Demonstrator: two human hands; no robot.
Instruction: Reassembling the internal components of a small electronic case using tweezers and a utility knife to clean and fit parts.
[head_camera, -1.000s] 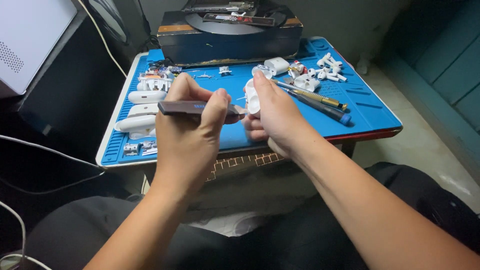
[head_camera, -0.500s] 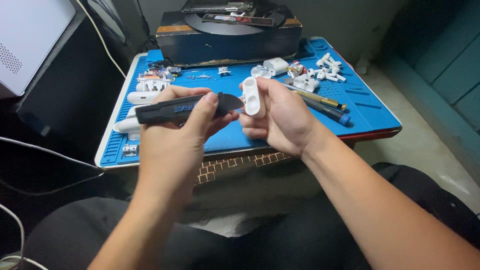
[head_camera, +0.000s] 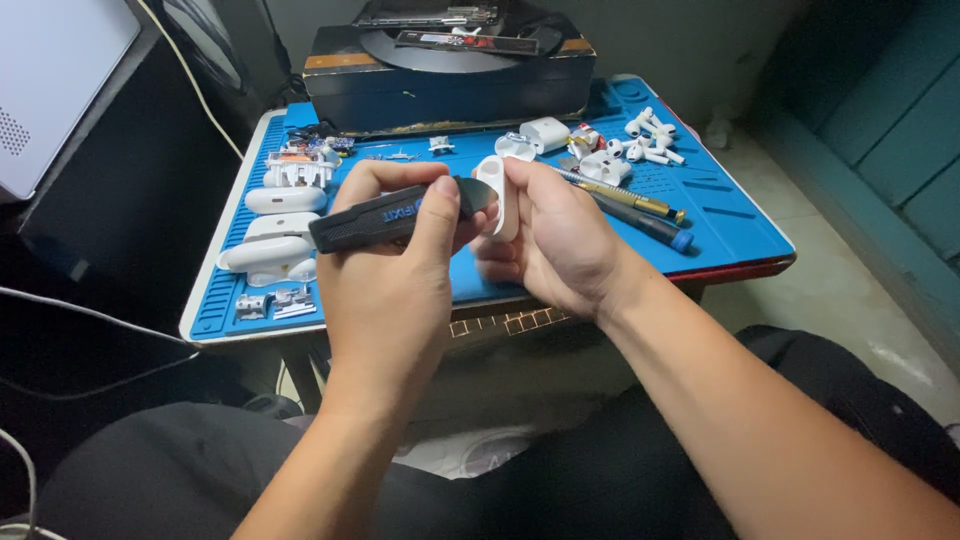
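Head view shows my left hand (head_camera: 395, 270) wrapped shut around a dark-handled prying tool (head_camera: 385, 217), its flat blade tip touching the edge of the small white earbud case (head_camera: 495, 192) that my right hand (head_camera: 555, 245) pinches upright between thumb and fingers. Both hands hover just above the near edge of the blue work mat (head_camera: 740, 235), not resting on it.

My worry is the blade — it points straight toward my right thumb and fingers, so if it skids off the smooth plastic, I judge it would run into them. With nothing bracing the case from below, too hard a push could also twist it out of my pinch and drop it off the mat's near edge into my lap or onto the floor. A steep angle might gouge or crack the shell. The loose white earbud parts (head_camera: 650, 135) and the screwdrivers (head_camera: 640, 210) lie well apart, out of harm.
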